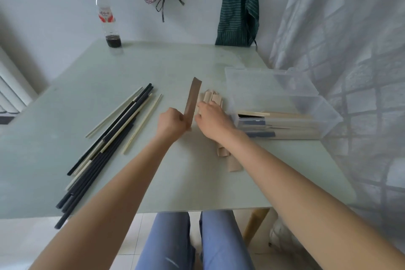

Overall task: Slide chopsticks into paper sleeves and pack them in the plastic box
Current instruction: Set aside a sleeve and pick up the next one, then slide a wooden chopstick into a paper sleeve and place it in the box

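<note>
My left hand (173, 121) grips the lower end of a brown paper sleeve (192, 99), which stands tilted upward above the table. Just to its right, my right hand (213, 119) rests on a pile of brown paper sleeves (211, 98); more sleeves of that pile (228, 158) show under my forearm. On the left of the table lie several loose chopsticks (114, 136), black and pale wooden ones mixed. The clear plastic box (306, 114) stands at the right with its lid open behind it and several sleeved chopsticks (285, 125) lying inside.
A pale green table (153, 66) carries everything. A plastic bottle (107, 17) with dark liquid stands at its far left corner. Two aprons hang on the wall behind. A curtain hangs close to the right edge. My knees show below the front edge.
</note>
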A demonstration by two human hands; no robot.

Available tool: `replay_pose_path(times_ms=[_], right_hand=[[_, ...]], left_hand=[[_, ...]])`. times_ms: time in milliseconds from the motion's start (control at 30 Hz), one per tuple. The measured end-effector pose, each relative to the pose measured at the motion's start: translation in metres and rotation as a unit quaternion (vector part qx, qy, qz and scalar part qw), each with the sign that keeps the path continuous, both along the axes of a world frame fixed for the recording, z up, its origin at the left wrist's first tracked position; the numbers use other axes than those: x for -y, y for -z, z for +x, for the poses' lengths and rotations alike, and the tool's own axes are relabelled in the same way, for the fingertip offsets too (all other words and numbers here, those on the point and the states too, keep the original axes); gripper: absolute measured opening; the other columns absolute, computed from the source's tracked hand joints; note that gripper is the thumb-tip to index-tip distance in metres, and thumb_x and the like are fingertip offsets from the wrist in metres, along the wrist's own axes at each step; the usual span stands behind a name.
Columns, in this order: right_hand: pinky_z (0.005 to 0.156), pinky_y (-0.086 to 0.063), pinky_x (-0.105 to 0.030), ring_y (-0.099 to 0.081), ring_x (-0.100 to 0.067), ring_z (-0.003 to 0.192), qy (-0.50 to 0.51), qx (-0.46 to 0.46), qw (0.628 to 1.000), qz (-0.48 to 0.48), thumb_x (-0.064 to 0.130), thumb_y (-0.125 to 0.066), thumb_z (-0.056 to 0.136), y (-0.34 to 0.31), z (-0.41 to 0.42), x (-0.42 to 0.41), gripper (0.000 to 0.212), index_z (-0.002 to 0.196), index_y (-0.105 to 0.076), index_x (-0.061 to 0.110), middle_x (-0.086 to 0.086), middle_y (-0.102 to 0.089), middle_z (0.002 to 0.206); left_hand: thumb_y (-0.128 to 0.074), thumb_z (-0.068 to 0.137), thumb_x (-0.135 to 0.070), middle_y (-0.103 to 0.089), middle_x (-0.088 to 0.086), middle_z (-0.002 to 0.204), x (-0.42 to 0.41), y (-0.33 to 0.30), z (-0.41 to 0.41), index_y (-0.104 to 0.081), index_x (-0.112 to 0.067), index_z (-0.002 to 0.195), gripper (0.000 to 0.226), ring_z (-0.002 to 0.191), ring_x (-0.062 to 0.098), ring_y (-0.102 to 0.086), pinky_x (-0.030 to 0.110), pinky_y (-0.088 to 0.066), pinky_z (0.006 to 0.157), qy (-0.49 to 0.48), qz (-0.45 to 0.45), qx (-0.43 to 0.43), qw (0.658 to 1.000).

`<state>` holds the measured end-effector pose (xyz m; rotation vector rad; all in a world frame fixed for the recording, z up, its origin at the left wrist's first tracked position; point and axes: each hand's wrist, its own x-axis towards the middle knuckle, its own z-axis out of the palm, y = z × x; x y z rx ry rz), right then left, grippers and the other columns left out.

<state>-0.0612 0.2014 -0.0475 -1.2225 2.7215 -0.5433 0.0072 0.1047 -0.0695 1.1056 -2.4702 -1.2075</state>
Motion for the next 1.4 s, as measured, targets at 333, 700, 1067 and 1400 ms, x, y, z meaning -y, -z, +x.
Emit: replay_pose_path(times_ms=[333,700,1067,1400], right_hand=[[0.060,-0.054,-0.024,-0.066,-0.013,0.059,0.079,0.393,0.864,-0.304,0.010,-0.067,0.085,0.010,0.022,0.023,0.029,0.063,-0.048,0.012,-0.012,-0.067,0.075],[0.061,-0.058,-0.026,-0.068,-0.023,0.069,0.118,0.437,0.819,-0.353,0.005,-0.063,0.087,0.008,0.035,0.028,0.008,0.079,-0.062,0.006,-0.016,-0.068,0.087],[0.056,-0.058,-0.025,-0.062,-0.018,0.065,0.181,0.419,0.789,-0.411,0.001,-0.058,0.089,0.005,0.025,0.022,0.015,0.076,-0.056,0.008,-0.015,-0.062,0.082],[0.064,-0.059,-0.028,-0.063,-0.015,0.063,0.206,0.418,0.745,-0.477,0.000,-0.056,0.090,-0.001,0.020,0.014,0.014,0.078,-0.057,0.007,-0.014,-0.063,0.085]], left_hand=[[-0.077,0.077,-0.024,-0.063,-0.003,0.069,0.032,-0.007,0.056,-0.064,-0.011,0.078,0.018,0.058,0.003,-0.055,0.015,-0.041,0.056,0.058,0.008,-0.086,0.995],[-0.055,0.093,-0.009,-0.054,0.019,0.116,0.051,0.006,0.061,-0.055,0.005,0.112,0.023,0.107,0.034,-0.054,0.033,-0.037,0.067,-0.006,-0.265,0.168,0.950],[-0.035,0.094,0.002,-0.057,0.020,0.121,0.046,-0.009,0.074,-0.043,-0.001,0.122,0.030,0.114,0.034,-0.052,0.039,-0.043,0.096,0.057,-0.092,0.022,0.994],[-0.039,0.099,-0.040,-0.063,-0.005,0.072,0.039,-0.017,0.079,-0.060,-0.030,0.108,0.025,0.066,0.019,-0.056,0.028,-0.034,0.051,0.091,-0.248,-0.014,0.965]])
